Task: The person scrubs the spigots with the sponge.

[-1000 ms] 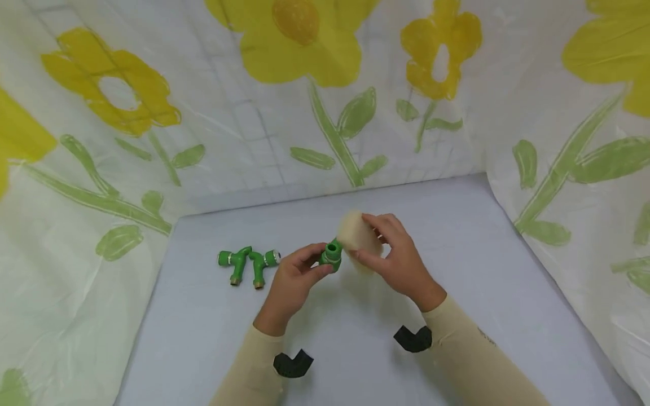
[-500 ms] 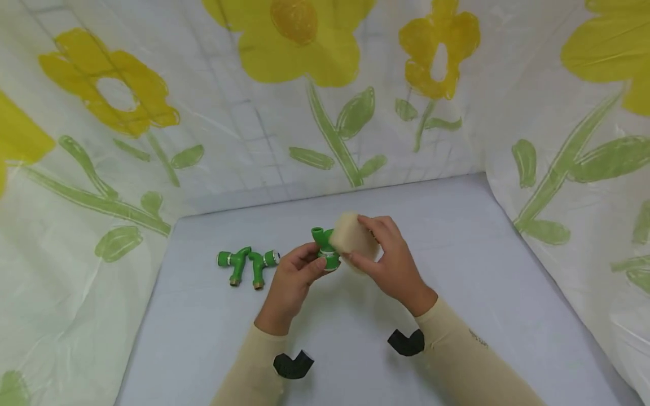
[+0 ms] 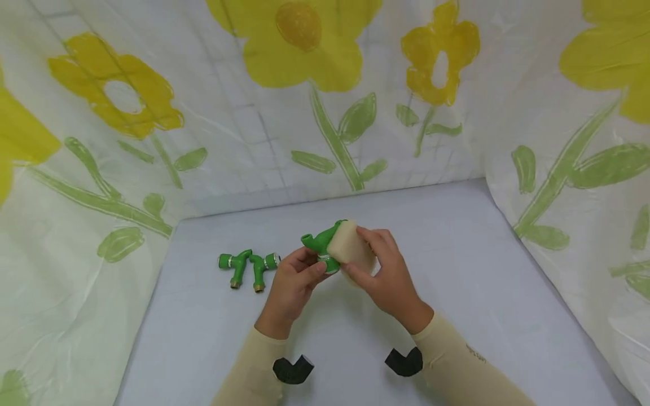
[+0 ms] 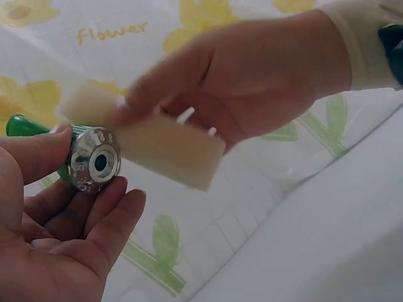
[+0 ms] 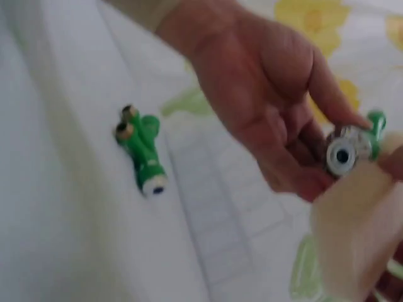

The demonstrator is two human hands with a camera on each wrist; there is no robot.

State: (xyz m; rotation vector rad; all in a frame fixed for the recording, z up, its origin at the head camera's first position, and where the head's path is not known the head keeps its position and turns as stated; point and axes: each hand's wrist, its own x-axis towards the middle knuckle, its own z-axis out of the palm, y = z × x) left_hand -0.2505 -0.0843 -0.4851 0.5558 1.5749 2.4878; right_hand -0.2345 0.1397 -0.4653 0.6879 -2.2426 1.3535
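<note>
My left hand [image 3: 293,282] holds a green tap [image 3: 321,242] between thumb and fingers, above the table. The tap's spout points up and to the left. In the left wrist view its silvery ring end [image 4: 94,160] with a round hole faces the camera. A cream sponge block [image 3: 351,248] is pinched between the thumb and fingers of my right hand [image 3: 393,279]. The sponge lies against the tap's right side and covers part of it in the head view. In the right wrist view the sponge [image 5: 356,229] overlaps the tap's body.
Two more green taps, a left one [image 3: 236,267] and a right one [image 3: 262,269], lie side by side on the pale table [image 3: 467,254], left of my hands. A flower-printed sheet [image 3: 228,129] rises behind and at both sides. Black curved pieces [image 3: 293,370] sit at both sleeves.
The held tap has turned in my left hand; its spout has swung from hidden to up-left. My right hand has moved slightly left and down, bringing the sponge further over the tap.
</note>
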